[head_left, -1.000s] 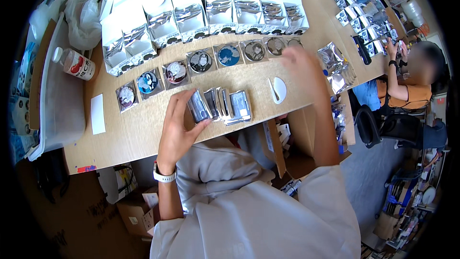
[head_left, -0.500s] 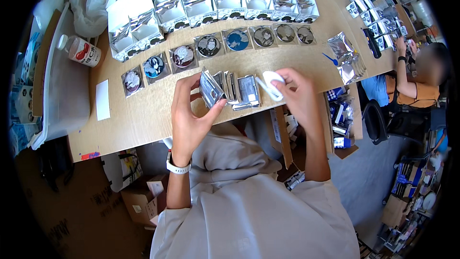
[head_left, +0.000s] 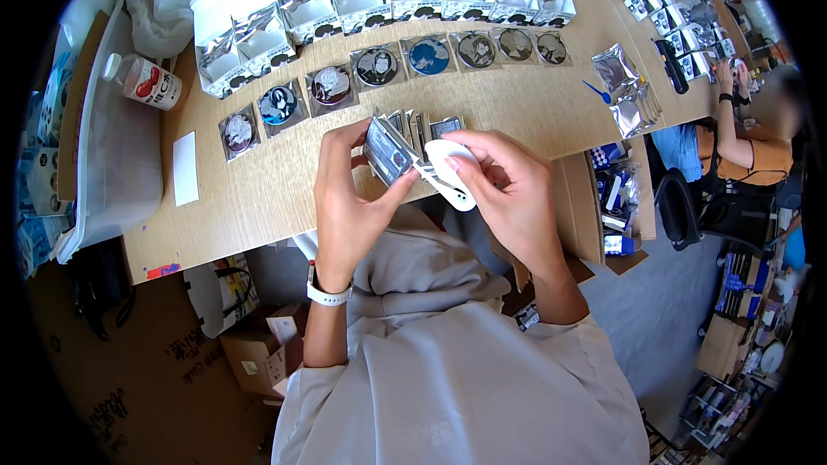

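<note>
My left hand (head_left: 350,185) is closed around the edges of a flat printed packet (head_left: 387,153), holding it tilted up at the left end of a row of similar packets (head_left: 417,126). Pinched between the thumb and fingers of my right hand (head_left: 508,176) is a white plastic tool (head_left: 449,158), rounded at the top with a thin slotted part, shaped like a letter opener. Its slotted part meets the packet's right edge near my left thumb; the exact contact is hidden. Beyond my hands, several round badges (head_left: 376,66) in clear sleeves lie in a curved row.
Open white boxes (head_left: 362,13) filled with foil packets line the back. Foil packets (head_left: 622,90) and a small blue tool (head_left: 596,91) lie to the right. A bottle (head_left: 152,86), plastic bin (head_left: 121,146) and white card (head_left: 185,169) are left. Another person (head_left: 741,138) sits far right.
My right hand has moved left with the white tool, bringing it against the packet. My left hand still holds the packet, shifted slightly right.
</note>
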